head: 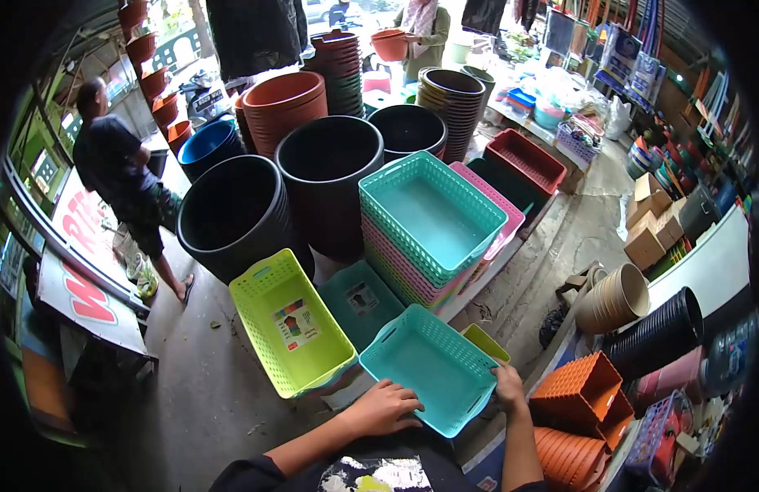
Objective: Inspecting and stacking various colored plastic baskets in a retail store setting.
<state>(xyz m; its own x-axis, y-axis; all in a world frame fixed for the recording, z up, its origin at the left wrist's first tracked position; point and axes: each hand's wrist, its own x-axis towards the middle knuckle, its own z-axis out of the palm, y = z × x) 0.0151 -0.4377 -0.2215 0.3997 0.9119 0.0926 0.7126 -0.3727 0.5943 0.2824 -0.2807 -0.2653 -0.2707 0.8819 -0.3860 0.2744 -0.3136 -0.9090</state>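
Note:
A turquoise perforated plastic basket is held tilted in front of my body, its inside facing up. My right hand grips its right rim. On the near-left rim lies my left hand, fingers bent over the edge. Just left of it stands a lime-green basket with a printed label on its floor. Between that one and the tall stack is a darker teal basket, also labelled. The tall stack of nested baskets has a turquoise one on top and pink and green ones beneath. Another lime-green piece shows behind the held basket.
Large black tubs and terracotta pots stand beyond the baskets. Orange square pots and beige pots lie close on my right. One person stands at the left; another holds an orange basin at the back.

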